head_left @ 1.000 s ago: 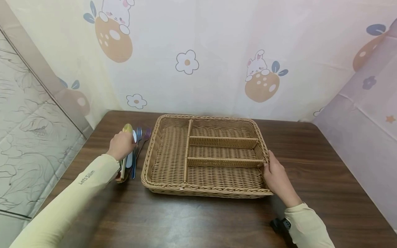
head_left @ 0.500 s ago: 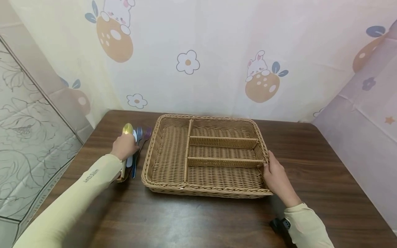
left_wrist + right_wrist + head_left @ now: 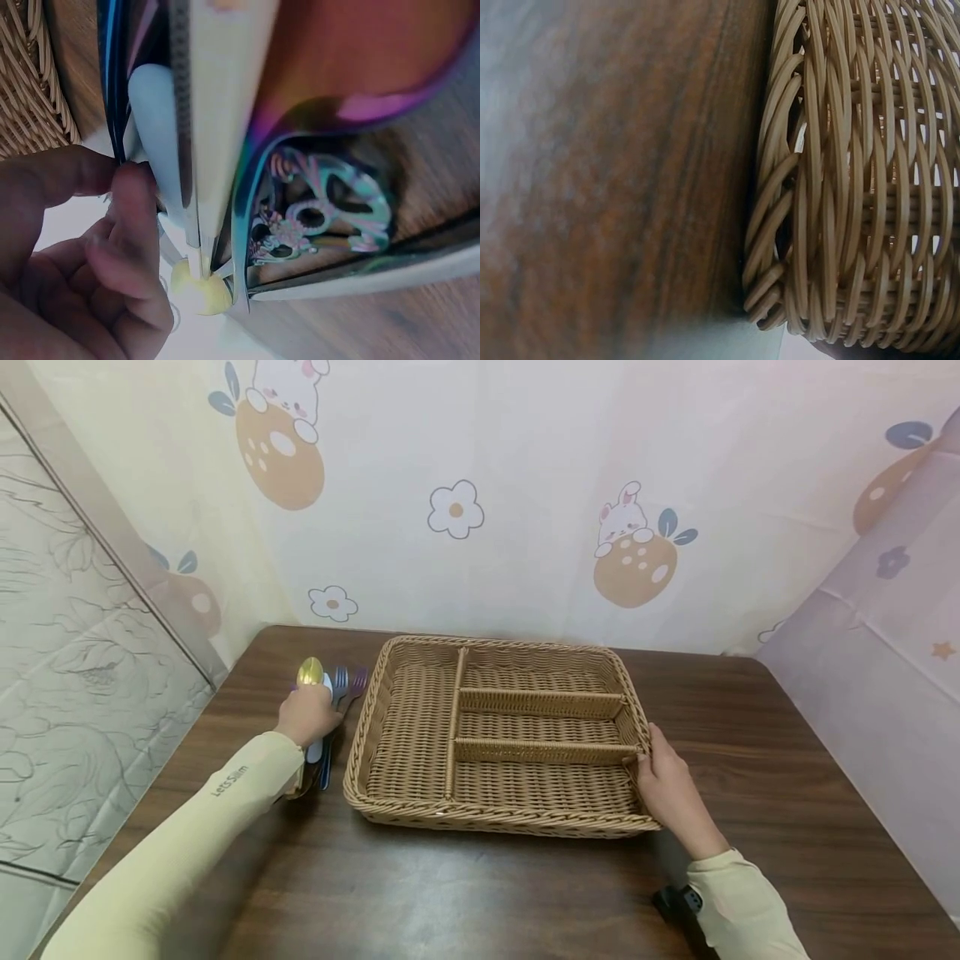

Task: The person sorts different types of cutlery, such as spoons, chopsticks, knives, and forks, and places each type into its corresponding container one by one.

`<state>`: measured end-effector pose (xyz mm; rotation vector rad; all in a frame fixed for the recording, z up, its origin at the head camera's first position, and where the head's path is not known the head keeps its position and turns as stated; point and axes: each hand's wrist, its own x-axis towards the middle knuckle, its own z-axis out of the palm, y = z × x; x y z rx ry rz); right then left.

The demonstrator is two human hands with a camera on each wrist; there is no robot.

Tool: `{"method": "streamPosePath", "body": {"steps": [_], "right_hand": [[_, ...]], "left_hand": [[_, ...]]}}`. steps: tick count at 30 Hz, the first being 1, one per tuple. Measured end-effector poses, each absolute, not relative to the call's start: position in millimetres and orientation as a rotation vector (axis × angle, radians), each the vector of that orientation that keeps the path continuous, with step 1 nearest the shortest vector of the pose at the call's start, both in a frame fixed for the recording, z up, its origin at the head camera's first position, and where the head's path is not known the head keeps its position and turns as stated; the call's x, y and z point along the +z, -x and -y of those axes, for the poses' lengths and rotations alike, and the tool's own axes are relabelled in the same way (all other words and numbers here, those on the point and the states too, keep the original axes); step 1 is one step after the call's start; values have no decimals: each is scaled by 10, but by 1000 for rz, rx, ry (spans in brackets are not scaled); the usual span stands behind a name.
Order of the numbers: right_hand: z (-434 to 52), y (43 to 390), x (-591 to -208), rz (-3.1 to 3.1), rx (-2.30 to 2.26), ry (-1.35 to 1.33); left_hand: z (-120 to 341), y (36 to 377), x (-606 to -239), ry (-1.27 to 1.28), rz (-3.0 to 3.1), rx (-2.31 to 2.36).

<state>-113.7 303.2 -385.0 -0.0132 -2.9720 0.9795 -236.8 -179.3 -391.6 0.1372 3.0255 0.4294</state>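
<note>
Cutlery bundle (image 3: 324,710) lies on bench (image 3: 480,893) just left of wicker tray (image 3: 495,814); left hand (image 3: 306,717) fingers curled, pinching bundle. Right hand (image 3: 670,793) grips tray's right rim.

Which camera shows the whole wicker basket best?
The head view: the whole wicker basket shows, with its dividers, the right hand on its right rim and the left hand on the cutlery beside it. The right wrist view shows only close weave; the left wrist view, a corner.
</note>
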Motion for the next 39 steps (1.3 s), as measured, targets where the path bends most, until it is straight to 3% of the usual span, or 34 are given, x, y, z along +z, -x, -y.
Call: {"method": "streamPosePath", "body": {"steps": [9, 21, 39], "right_hand": [[-3022, 1126, -3836, 2967, 991, 5], [-3018, 1119, -3822, 2963, 985, -2], [-3032, 1115, -3828, 2960, 1010, -6]], "left_hand": [[1796, 2369, -3851, -108, -3020, 574], [1754, 2413, -3578, -248, -3052, 683], [1256, 2322, -3048, -1008, -3106, 409]]}}
